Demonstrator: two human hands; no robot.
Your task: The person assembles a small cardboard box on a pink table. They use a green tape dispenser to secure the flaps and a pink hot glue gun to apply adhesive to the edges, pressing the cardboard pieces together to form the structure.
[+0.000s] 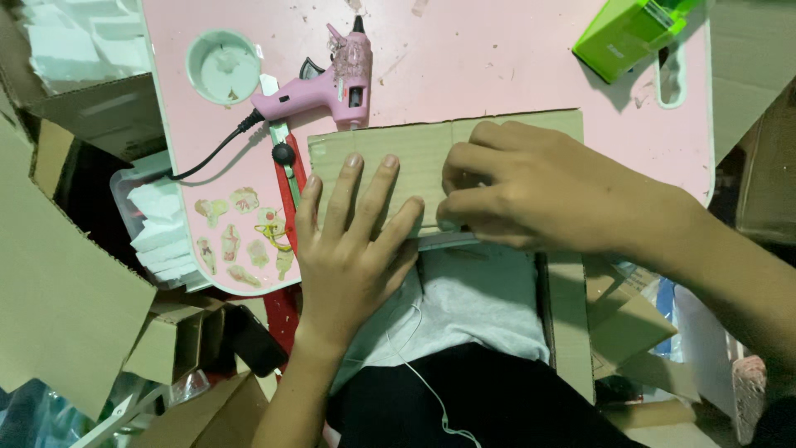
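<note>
Two hands press one cardboard sheet (431, 149) at the pink counter's (497, 66) near edge — left hand (352, 241) flat, fingers spread; right hand (531, 191) curled, pinching its lower edge. Beyond the cardboard: one pink glue gun (323, 83), one green box (626, 33).
</note>
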